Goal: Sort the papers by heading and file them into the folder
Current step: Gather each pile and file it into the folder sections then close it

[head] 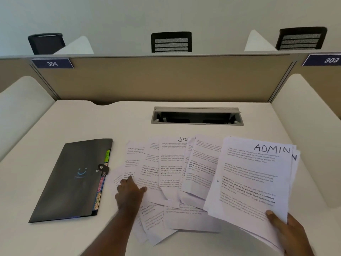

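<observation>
Two hands work at the near edge of the pale desk (pixel 55 237). The right hand (pixel 289 231), lowest in view, grips a small sheaf of sheets (pixel 252 182) by its bottom right corner, thumb curled over the top page, and holds it tilted up off the desk; the top page bears the handwritten heading "ADMIN", and a second sheet peeks out behind it along the right edge. The left hand (pixel 130 193) reaches forward with its fingers stretched and spread, fingertips pressing flat on the leftmost pages of the loose spread of papers (pixel 171 174). These printed sheets fan across the middle of the desk, overlapping one another at slight angles, some slipping under the held sheaf; one of them shows the start of a handwritten heading, "SPO", the rest of the word covered by the next page. Just left of the spread lies the dark folder (pixel 72 182), closed and flat, turned a little off square, with a faint smiling mark on its cover and a button strap at its right edge; coloured index tabs (pixel 100 189) stick out along that edge, one reading "SPORTS", another green. Beyond the papers a grey cable hatch (pixel 197 116) stands open in the desk. Farther back rises a tan partition (pixel 166 80) with number plates "304" (pixel 52 63) and "303" (pixel 330 60), white side panels (pixel 22 104), and past it three black chair backs (pixel 171 42).
</observation>
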`<control>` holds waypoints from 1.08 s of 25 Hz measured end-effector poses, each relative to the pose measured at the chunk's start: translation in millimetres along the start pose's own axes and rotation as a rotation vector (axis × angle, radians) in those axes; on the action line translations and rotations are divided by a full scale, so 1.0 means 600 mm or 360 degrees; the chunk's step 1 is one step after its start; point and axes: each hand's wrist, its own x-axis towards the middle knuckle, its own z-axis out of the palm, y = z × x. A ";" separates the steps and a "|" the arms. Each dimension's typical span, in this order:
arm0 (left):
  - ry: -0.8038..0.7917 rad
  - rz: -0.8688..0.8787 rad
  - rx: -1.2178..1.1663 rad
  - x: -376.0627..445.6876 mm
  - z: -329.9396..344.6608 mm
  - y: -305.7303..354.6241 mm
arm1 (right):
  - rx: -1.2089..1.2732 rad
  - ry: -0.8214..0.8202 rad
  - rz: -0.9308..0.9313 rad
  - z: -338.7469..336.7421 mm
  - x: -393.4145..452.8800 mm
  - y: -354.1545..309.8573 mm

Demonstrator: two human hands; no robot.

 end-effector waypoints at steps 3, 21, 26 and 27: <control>-0.0125 -0.0155 -0.0138 0.016 -0.010 0.015 | 0.0044 -0.0022 0.0013 0.006 0.001 -0.001; 0.0036 -0.0246 -0.1438 0.077 -0.037 -0.083 | 0.0048 -0.0095 -0.0064 0.002 0.015 0.025; -0.0011 -0.0380 -0.1621 0.069 -0.031 -0.097 | 0.0027 -0.0115 -0.0142 0.014 0.013 0.016; 0.0039 -0.0380 -0.1652 0.066 -0.035 -0.094 | 0.0040 -0.0119 -0.0159 0.014 0.011 0.015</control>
